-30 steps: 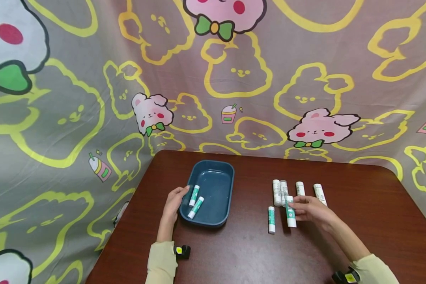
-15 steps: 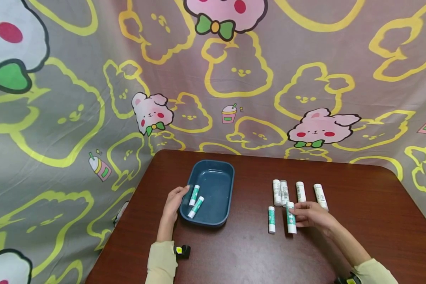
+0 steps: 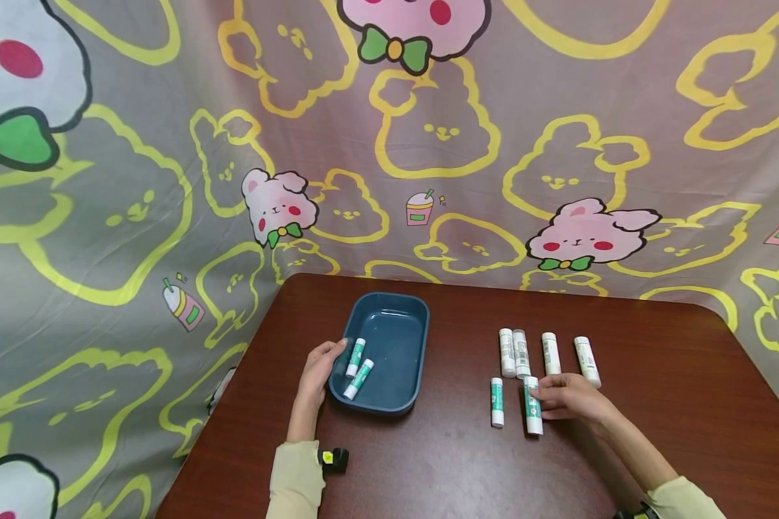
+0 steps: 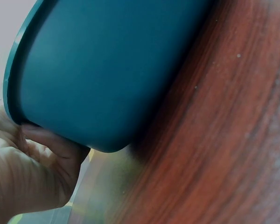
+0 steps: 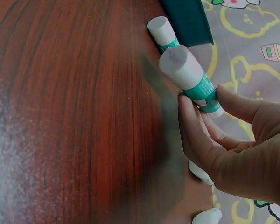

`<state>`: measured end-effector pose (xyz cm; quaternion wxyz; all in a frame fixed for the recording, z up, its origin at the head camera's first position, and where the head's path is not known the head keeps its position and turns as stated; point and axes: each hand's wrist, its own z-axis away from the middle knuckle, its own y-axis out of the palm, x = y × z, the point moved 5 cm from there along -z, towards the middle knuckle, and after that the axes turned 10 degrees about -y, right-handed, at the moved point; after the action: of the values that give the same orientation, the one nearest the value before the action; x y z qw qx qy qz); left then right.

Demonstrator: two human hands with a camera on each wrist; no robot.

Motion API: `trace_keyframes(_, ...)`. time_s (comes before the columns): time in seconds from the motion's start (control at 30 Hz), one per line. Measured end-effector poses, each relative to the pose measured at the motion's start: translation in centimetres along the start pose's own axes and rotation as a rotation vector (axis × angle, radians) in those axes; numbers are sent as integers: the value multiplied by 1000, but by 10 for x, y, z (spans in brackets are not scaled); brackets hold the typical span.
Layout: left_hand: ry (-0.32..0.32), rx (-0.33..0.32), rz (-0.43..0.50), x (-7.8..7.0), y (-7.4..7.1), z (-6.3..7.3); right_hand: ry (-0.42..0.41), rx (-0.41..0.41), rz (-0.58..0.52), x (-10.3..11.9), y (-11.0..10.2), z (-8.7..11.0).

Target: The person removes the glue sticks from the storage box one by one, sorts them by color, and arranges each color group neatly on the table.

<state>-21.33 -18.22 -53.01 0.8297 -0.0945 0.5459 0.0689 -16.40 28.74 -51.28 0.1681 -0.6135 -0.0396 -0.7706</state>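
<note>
the right hand (image 3: 568,398) has a pinching grip on a glue stick (image 3: 531,406) lying on the bench (image 3: 428,461). the left hand (image 3: 317,371) holds the tray (image 3: 389,404) rim.

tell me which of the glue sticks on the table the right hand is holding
The right hand pinches the glue stick in the near row, right of the lone near stick. The four sticks behind lie untouched.

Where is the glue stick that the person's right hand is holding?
In the head view the glue stick lies right of the blue tray, pinched by the right hand, just beside another short stick.
</note>
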Motion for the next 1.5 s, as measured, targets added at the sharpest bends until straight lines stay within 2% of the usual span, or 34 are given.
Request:
trace_keyframes(0.27,23,10,8,1,-1,1,-12,-3,3,-6,0,-2)
trace_keyframes(0.4,47,17,3,0,-1,2,-17,-28,45,-6,0,-3)
trace_keyframes(0.67,-3,-3,4,1,-1,0,-27,-52,103,-5,0,-3)
trace_keyframes(1.5,9,2,-22,0,-1,2,-3,-111,133,-4,6,-6)
